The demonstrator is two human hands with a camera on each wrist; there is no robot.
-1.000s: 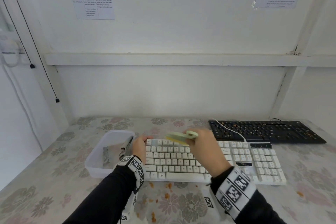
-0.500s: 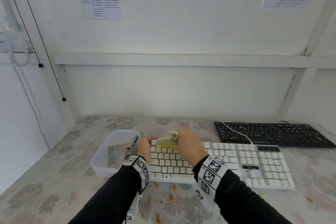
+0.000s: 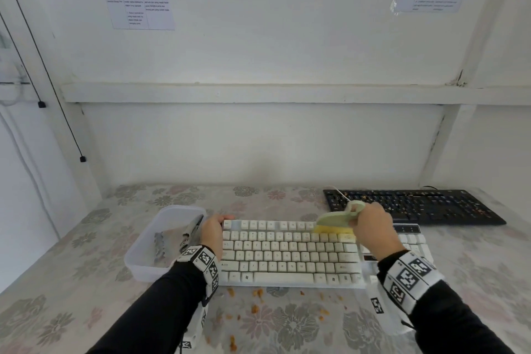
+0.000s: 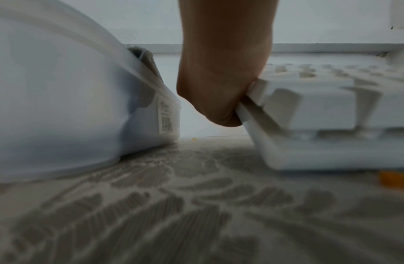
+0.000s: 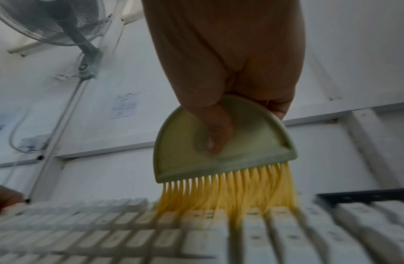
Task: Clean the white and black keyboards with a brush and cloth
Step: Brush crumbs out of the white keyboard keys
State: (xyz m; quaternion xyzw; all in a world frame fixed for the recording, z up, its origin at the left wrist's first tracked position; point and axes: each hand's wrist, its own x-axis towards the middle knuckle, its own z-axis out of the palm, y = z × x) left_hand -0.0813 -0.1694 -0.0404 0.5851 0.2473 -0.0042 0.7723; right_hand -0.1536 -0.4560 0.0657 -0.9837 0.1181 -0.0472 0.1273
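White keyboard (image 3: 290,253) lies flat on the floral-clothed counter (image 3: 86,282), its long axis running left to right straight in front of the person, crumbs scattered on the cloth along its near edge. The black keyboard (image 3: 413,205), flecked with crumbs, lies parallel behind it and to the right, nearer the right hand. A clear plastic tub (image 3: 149,244) holding a grey cloth (image 3: 172,241) sits just beside the white keyboard's left end. The left hand (image 3: 212,234) grips that left end, fingers curled over the edge, steadying it. The right hand (image 3: 370,227) is clamped on a pale green brush (image 5: 223,141), whose yellow bristles (image 5: 228,192) touch the upper key rows toward the right of the main block.
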